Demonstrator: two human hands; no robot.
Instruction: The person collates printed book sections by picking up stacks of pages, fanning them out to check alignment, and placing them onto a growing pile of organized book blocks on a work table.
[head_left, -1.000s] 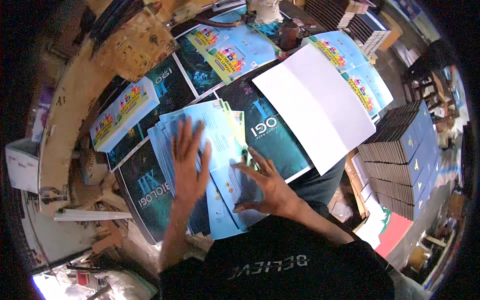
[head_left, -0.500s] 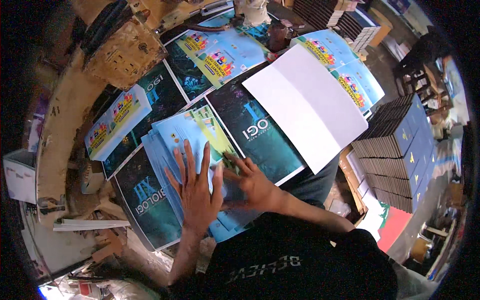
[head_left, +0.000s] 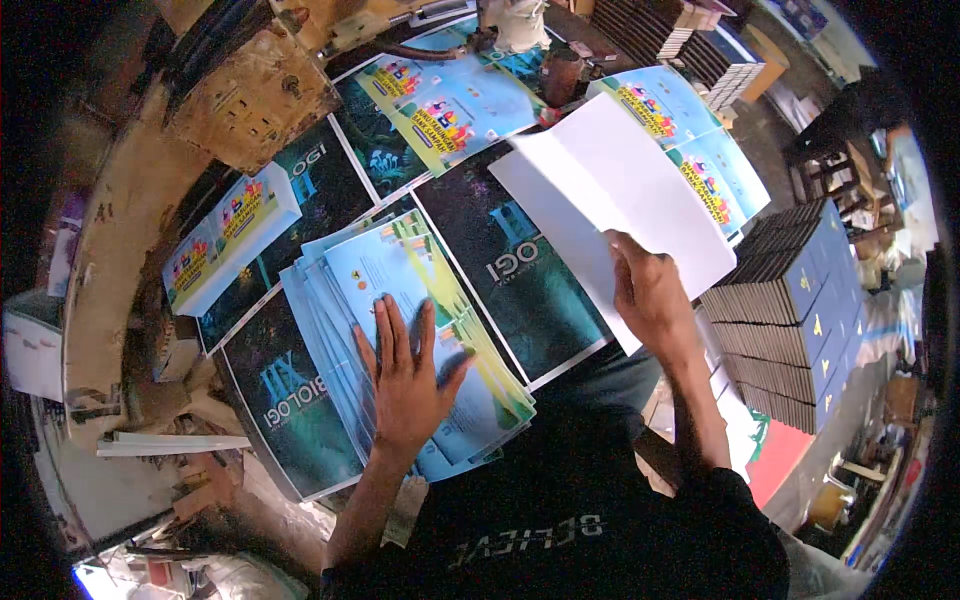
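Note:
My left hand [head_left: 402, 385] lies flat with fingers spread on a fanned stack of blue and green printed sheets [head_left: 375, 260]. At the middle right, my right hand [head_left: 655, 300] has its fingers curled at the white paper [head_left: 660, 190], pinching the top sheet, which bows upward on its left side. The white paper lies slantwise, partly over a dark printed sheet [head_left: 505, 290] and beside blue and yellow printed covers [head_left: 700, 165]. The exact grip of my right fingertips is partly hidden by the hand itself.
Dark printed sheets cover the table. A folded stack of yellow and blue covers [head_left: 230, 240] sits at the left, more covers [head_left: 440, 110] lie at the far side. A worn metal machine part [head_left: 250, 105] overhangs at far left. Tall stacks of dark-blue books [head_left: 785, 310] stand at right.
My right hand has left the blue sheets and moved right to the white paper, whose top sheet now bows up. My left hand stays on the blue stack, slightly lower.

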